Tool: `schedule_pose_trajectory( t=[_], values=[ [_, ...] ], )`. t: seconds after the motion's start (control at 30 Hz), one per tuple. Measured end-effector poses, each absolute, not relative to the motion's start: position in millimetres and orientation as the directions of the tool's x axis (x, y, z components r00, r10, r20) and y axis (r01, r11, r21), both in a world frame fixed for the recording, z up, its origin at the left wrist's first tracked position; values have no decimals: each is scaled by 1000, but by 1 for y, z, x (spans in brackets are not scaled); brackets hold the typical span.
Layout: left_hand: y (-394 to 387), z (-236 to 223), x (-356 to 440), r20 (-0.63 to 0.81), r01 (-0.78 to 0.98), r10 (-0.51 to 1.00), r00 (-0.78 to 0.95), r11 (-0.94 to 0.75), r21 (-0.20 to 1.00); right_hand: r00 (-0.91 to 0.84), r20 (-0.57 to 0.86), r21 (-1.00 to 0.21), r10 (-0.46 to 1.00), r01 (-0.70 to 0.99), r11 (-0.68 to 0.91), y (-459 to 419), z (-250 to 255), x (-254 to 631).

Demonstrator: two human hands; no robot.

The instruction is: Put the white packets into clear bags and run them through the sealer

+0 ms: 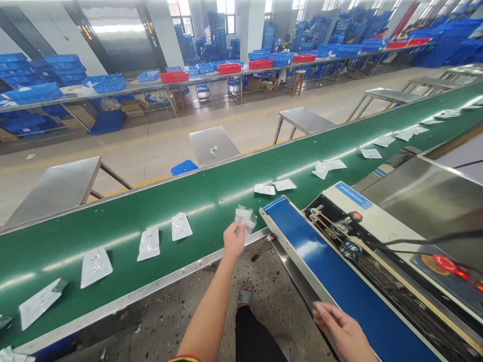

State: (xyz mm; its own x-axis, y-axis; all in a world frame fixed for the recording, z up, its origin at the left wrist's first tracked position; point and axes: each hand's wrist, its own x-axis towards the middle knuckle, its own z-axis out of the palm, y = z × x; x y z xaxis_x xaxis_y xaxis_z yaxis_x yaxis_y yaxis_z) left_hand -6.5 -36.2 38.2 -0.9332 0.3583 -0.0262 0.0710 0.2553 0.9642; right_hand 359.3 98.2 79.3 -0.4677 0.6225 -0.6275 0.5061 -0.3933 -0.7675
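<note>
Green conveyor belt, one, running from lower left to upper right of the frame, pale metal rim along its near edge. Left hand, at centre, over that rim, thumb and fingers closed on a blurred pale packet above the near part of the green surface. Bare green to either side of it; next packets left and upper right, well apart from the hand. Right hand, lower right, at the left edge of a narrow blue belt, fingers curled and thumb close to them; whether the tips press together, cannot tell. Blue belt surface bare, its far end just beside the green belt's near edge. Belt machine, right, with red button. Other packets, pale, lying in a spaced line, some overlapping at right; contents not visible. Blue crates, stacked or set out across the top; red trays, several, among them on a long table; contents too small to tell.
</note>
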Motion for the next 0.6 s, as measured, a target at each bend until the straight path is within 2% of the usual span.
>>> schedule_pose_trajectory(
  t=[0.1,0.2,0.33,0.5,0.6],
  values=[
    [-36,74,62,-109,-60,645,-757,98,993,-525,-487,-873,698,306,-379,119,99,325],
    [-19,103,124,-206,-206,800,-563,106,973,-561,-368,-921,742,107,-376,140,121,319],
    [17,127,190,-209,-240,911,-355,127,962,-558,-299,-935,774,10,-354,154,139,369],
    [64,135,254,-180,-229,977,-111,151,962,-348,-358,-858,866,-243,-452,139,135,447],
    [91,129,287,-202,-227,979,-33,190,955,-193,-336,-866,922,-322,-383,137,127,485]
  ],
)
